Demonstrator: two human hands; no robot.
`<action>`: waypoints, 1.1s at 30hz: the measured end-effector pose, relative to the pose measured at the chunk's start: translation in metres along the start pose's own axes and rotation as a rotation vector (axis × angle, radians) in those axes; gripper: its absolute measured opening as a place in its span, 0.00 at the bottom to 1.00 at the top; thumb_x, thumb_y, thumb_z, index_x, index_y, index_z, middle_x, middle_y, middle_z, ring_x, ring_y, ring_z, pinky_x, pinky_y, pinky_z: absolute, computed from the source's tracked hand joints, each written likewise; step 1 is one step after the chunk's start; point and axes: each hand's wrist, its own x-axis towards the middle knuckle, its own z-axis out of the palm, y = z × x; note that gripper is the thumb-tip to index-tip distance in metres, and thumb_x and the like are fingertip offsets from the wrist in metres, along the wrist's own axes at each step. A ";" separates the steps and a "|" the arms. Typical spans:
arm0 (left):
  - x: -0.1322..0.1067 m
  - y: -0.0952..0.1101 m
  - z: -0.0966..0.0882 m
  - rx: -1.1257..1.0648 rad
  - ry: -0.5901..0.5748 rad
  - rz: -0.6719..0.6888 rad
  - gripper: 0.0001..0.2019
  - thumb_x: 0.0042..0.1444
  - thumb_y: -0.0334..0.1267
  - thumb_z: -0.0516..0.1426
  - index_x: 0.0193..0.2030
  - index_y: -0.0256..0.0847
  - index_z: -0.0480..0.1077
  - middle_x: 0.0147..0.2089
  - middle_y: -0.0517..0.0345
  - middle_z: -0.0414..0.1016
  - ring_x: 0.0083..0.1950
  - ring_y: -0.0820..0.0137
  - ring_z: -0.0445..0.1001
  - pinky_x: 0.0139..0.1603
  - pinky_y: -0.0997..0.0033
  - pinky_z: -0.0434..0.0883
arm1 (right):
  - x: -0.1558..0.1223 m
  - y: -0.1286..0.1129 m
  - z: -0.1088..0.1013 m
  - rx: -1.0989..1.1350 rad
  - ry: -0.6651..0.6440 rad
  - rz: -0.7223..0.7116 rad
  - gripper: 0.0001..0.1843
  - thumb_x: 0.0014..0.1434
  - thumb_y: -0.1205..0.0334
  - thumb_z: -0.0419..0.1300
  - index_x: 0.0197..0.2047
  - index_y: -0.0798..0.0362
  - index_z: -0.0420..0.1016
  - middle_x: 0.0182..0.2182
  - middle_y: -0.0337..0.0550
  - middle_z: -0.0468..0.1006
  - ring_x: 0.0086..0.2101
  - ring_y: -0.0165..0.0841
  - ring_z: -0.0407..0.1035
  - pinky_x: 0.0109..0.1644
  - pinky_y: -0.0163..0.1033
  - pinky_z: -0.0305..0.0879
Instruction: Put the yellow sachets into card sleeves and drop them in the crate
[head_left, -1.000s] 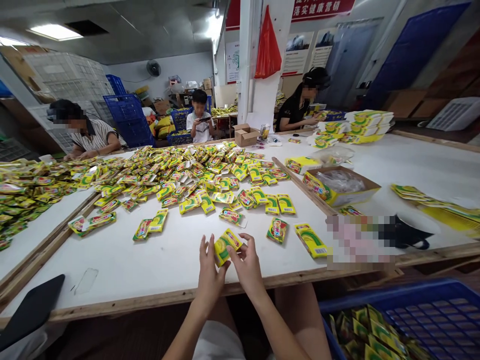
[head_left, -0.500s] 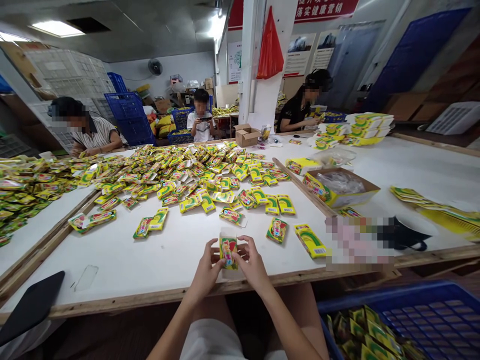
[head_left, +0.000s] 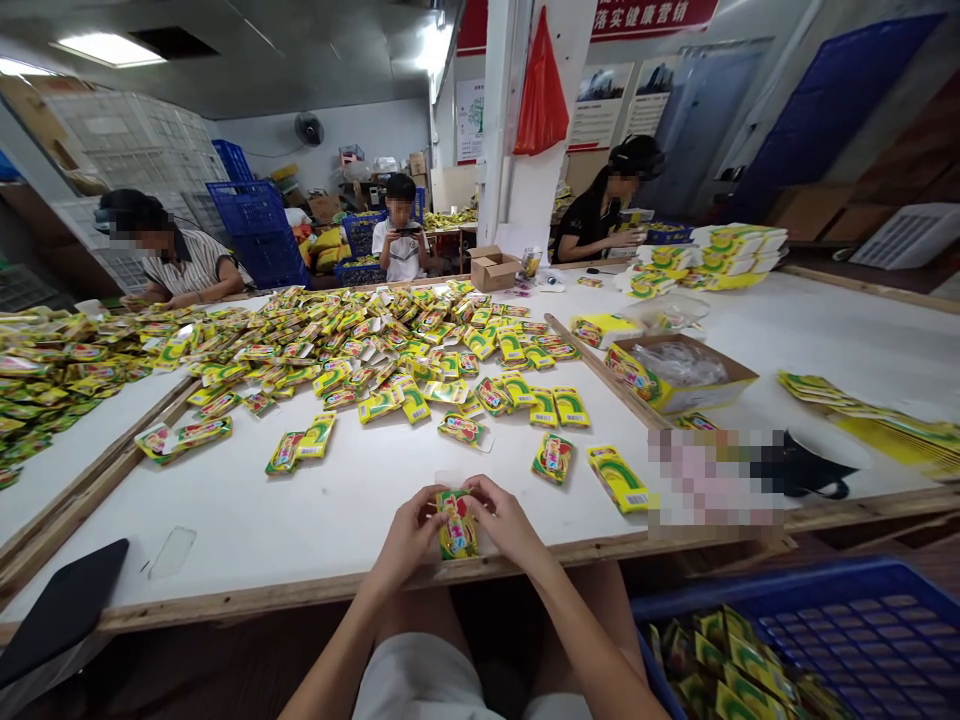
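Between my two hands, just above the table's front edge, is a small yellow-green printed box (head_left: 457,528) with a pale flap at its far end. My left hand (head_left: 411,528) grips its left side, fingers curled and thumb on the front. At its upper right, my right hand (head_left: 501,515) pinches near the flap, with the fingertips partly hidden. Farther out on the white table lie similar small boxes, among them one (head_left: 553,458) to the right, a longer yellow one (head_left: 618,479) and one with an unfolded flap (head_left: 462,430).
A large heap of small boxes (head_left: 375,340) covers the table's far left. An open carton (head_left: 679,375) with clear plastic bags and a black cup (head_left: 806,465) stand right. A blue basket (head_left: 862,610) holding packets sits low right. Several people are around the table.
The small box has come slightly nearer to me and tilted. My right hand has shifted up toward its flap end, and my left hand has moved a little left.
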 end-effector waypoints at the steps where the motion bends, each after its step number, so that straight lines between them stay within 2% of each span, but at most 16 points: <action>1: 0.003 -0.001 0.001 -0.010 0.030 0.011 0.12 0.47 0.35 0.63 0.41 0.40 0.75 0.36 0.54 0.78 0.39 0.63 0.74 0.43 0.68 0.70 | 0.004 0.001 0.001 -0.016 0.028 -0.011 0.07 0.56 0.58 0.57 0.35 0.50 0.73 0.28 0.37 0.76 0.31 0.33 0.71 0.35 0.37 0.67; 4: 0.010 -0.004 0.005 -0.082 0.097 0.012 0.09 0.46 0.37 0.64 0.36 0.38 0.76 0.37 0.52 0.79 0.39 0.63 0.74 0.43 0.67 0.71 | 0.011 0.006 0.005 -0.002 0.085 -0.016 0.07 0.54 0.57 0.59 0.31 0.51 0.73 0.28 0.39 0.77 0.31 0.34 0.71 0.36 0.38 0.67; 5: 0.011 -0.005 0.007 -0.122 0.108 0.017 0.10 0.46 0.36 0.64 0.37 0.38 0.75 0.37 0.52 0.79 0.38 0.64 0.75 0.42 0.68 0.71 | 0.011 0.008 0.006 0.027 0.100 -0.016 0.07 0.54 0.58 0.59 0.34 0.51 0.73 0.29 0.39 0.77 0.31 0.34 0.71 0.37 0.38 0.68; 8: 0.011 -0.006 0.009 -0.225 0.113 0.054 0.17 0.46 0.35 0.64 0.45 0.42 0.70 0.39 0.54 0.78 0.38 0.67 0.75 0.41 0.69 0.71 | 0.009 0.009 0.008 0.096 0.121 -0.028 0.14 0.55 0.60 0.58 0.46 0.49 0.71 0.34 0.39 0.78 0.32 0.34 0.73 0.39 0.40 0.69; 9: 0.010 -0.006 0.009 -0.225 0.111 0.065 0.18 0.47 0.35 0.64 0.46 0.42 0.70 0.39 0.55 0.78 0.38 0.67 0.76 0.41 0.69 0.71 | 0.007 0.008 0.008 0.086 0.114 -0.038 0.15 0.55 0.61 0.57 0.47 0.49 0.71 0.35 0.40 0.79 0.34 0.34 0.73 0.41 0.40 0.69; 12: 0.006 -0.002 0.009 -0.102 0.115 0.068 0.13 0.48 0.38 0.64 0.41 0.40 0.73 0.38 0.52 0.78 0.39 0.65 0.75 0.42 0.69 0.70 | 0.004 0.000 0.007 -0.009 0.080 -0.065 0.09 0.56 0.62 0.57 0.39 0.50 0.76 0.37 0.42 0.79 0.38 0.36 0.73 0.43 0.41 0.69; 15: 0.003 0.003 0.012 -0.007 0.157 0.083 0.09 0.50 0.41 0.62 0.35 0.38 0.76 0.36 0.51 0.79 0.39 0.64 0.74 0.42 0.68 0.70 | 0.001 -0.011 0.007 -0.053 0.093 -0.072 0.07 0.57 0.59 0.58 0.35 0.51 0.76 0.35 0.43 0.79 0.37 0.37 0.73 0.41 0.40 0.69; 19: 0.002 0.005 0.016 0.046 0.198 0.119 0.09 0.51 0.41 0.62 0.35 0.38 0.76 0.34 0.52 0.78 0.37 0.64 0.74 0.40 0.68 0.70 | 0.001 -0.016 0.009 -0.085 0.133 -0.084 0.08 0.57 0.58 0.58 0.31 0.52 0.75 0.29 0.41 0.78 0.31 0.34 0.72 0.38 0.38 0.68; 25: 0.010 0.003 0.019 0.133 0.248 0.144 0.09 0.53 0.42 0.60 0.35 0.38 0.73 0.28 0.58 0.74 0.30 0.71 0.70 0.33 0.74 0.68 | 0.008 -0.017 0.011 -0.113 0.167 -0.060 0.09 0.57 0.57 0.57 0.32 0.53 0.73 0.27 0.40 0.77 0.28 0.33 0.70 0.33 0.36 0.66; 29: 0.010 -0.002 0.016 0.117 0.195 0.145 0.10 0.55 0.44 0.58 0.34 0.38 0.74 0.30 0.56 0.76 0.33 0.69 0.72 0.36 0.73 0.69 | 0.004 -0.017 0.009 -0.118 0.147 -0.068 0.09 0.59 0.56 0.56 0.32 0.52 0.72 0.27 0.39 0.76 0.28 0.33 0.70 0.34 0.36 0.66; 33: -0.001 -0.007 0.015 0.126 0.130 0.128 0.12 0.54 0.44 0.60 0.40 0.38 0.76 0.38 0.51 0.80 0.38 0.65 0.75 0.40 0.68 0.71 | -0.003 -0.012 0.015 -0.044 0.115 -0.075 0.08 0.58 0.56 0.57 0.34 0.52 0.73 0.29 0.40 0.77 0.30 0.34 0.72 0.36 0.36 0.68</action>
